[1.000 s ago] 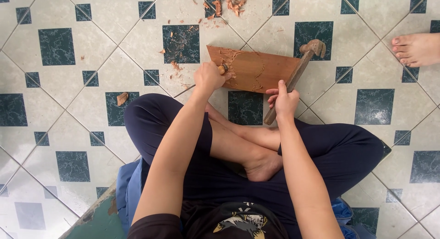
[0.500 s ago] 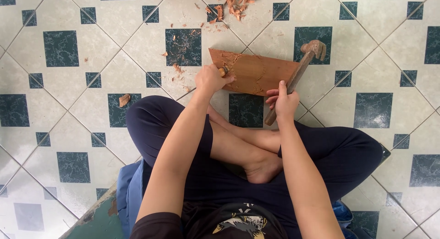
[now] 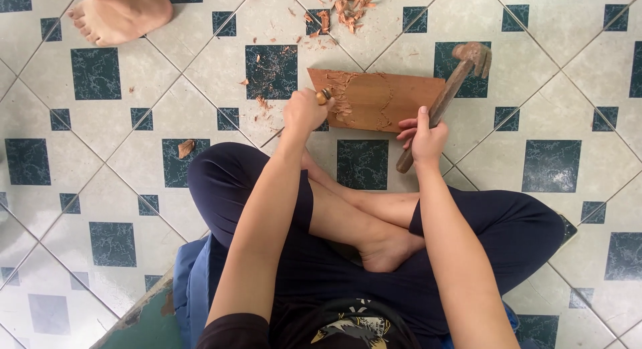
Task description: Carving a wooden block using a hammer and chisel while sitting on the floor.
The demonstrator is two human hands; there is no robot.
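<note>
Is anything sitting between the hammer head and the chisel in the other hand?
Nothing visible. The right hand holds the hammer raised at the board's right end; the left hand grips the chisel on its left end. Between them lie only bare board and shavings.

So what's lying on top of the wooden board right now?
On the wooden board lie loose shavings near its left end, beside carved grooves. The left hand presses a chisel there; its blade tip is hidden. The right hand holds a hammer across the right edge.

Another person's bare foot [image 3: 120,14] now shows top left, not right.
</note>
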